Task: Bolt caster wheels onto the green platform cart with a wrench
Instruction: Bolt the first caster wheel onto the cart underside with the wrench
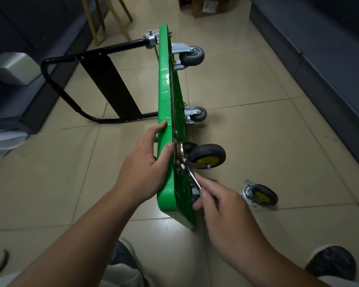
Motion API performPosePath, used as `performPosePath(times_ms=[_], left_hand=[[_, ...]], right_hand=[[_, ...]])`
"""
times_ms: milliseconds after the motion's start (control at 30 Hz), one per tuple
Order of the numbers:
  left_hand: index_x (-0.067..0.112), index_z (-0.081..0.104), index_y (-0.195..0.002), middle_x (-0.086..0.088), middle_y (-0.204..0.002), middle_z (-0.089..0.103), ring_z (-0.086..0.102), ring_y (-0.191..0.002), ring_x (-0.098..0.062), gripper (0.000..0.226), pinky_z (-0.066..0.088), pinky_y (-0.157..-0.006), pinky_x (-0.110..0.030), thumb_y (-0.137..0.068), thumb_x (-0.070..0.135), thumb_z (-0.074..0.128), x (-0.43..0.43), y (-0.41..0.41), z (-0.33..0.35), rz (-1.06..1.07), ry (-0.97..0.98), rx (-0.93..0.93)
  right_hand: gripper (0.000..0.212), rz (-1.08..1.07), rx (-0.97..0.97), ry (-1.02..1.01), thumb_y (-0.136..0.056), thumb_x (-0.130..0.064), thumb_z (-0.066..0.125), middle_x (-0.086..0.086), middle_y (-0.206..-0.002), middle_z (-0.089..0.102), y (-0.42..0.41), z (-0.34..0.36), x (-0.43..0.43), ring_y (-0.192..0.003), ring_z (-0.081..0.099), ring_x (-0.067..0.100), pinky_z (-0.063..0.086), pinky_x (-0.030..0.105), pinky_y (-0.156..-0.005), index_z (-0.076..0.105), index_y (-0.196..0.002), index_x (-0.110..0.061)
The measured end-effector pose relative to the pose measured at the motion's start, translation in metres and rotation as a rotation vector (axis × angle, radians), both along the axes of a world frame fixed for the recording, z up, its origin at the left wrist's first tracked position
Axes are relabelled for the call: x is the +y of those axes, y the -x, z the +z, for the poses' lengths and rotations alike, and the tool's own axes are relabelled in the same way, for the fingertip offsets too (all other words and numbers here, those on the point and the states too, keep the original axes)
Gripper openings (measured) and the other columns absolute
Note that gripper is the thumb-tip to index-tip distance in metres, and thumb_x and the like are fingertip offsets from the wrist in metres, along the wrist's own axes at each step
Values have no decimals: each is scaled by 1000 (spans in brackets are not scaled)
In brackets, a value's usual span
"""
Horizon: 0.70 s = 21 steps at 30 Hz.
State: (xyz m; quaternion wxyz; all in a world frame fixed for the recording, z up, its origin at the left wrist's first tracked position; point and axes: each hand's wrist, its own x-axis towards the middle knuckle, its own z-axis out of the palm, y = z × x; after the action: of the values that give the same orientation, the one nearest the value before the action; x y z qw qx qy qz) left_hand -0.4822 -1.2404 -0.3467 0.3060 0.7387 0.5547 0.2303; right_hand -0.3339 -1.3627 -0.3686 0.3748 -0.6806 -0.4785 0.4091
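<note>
Head view, single: high, wide-angle, facing forward and steeply down at tiled floor (257,131); green cart (164,90) close, centre frame.

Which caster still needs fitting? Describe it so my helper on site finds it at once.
Start at the green platform cart standing on edge on the tiled floor. Right of its near end, a loose caster lies on the tiles. Unlike the other yellow-hubbed caster, mounted on the cart, it is attached to nothing.
</note>
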Motion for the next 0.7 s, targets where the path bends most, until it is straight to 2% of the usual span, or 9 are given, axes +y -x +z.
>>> performPosePath(times_ms=[67,133,233,400,533,700], left_hand=[[59,28,-144,15,-137,54,69,-82,-13,52,56,-86,-47,-92,63,36,-1,-1,-1,4,0,3],[57,28,-146,14,-138,54,66,-96,-14,52,52,-92,-44,-94,58,32,-2,-2,-2,14,-2,-3],[56,28,-147,11,-142,53,59,-114,-16,51,48,-98,-43,-96,51,28,-4,-4,-4,26,-2,-10],[52,27,-149,7,-142,54,58,-112,-19,54,48,-93,-42,-95,48,26,-6,-6,-4,33,-22,18],[51,26,-150,6,-142,54,58,-111,-19,55,47,-91,-40,-95,49,26,-6,-7,-5,31,-27,22],[51,26,-151,6,-146,52,57,-117,-18,56,46,-93,-39,-95,51,25,-7,-6,-5,27,-29,17]], right_hand=[[41,-4,57,1,-105,-23,45,-6,-79,67,5,-1,-1,-60,56,-3,38,11,-61,56,-139,-42],[41,-5,100,-9,-104,-22,46,-5,-78,67,8,-3,-1,-57,56,0,42,17,-63,56,-138,-43],[41,20,167,-8,-104,-21,47,-1,-77,65,10,-3,-1,-51,58,5,45,18,-57,54,-140,-41],[44,33,312,30,-105,-20,47,4,-64,63,18,-1,-3,-46,61,16,44,20,-45,49,-144,-39],[47,31,312,21,-106,-22,45,13,-53,63,27,-5,-7,-45,62,20,49,22,-49,43,-148,-43],[48,46,250,-8,-105,-25,44,-6,-48,58,29,-11,-9,-48,62,25,58,27,-56,41,-146,-50]])
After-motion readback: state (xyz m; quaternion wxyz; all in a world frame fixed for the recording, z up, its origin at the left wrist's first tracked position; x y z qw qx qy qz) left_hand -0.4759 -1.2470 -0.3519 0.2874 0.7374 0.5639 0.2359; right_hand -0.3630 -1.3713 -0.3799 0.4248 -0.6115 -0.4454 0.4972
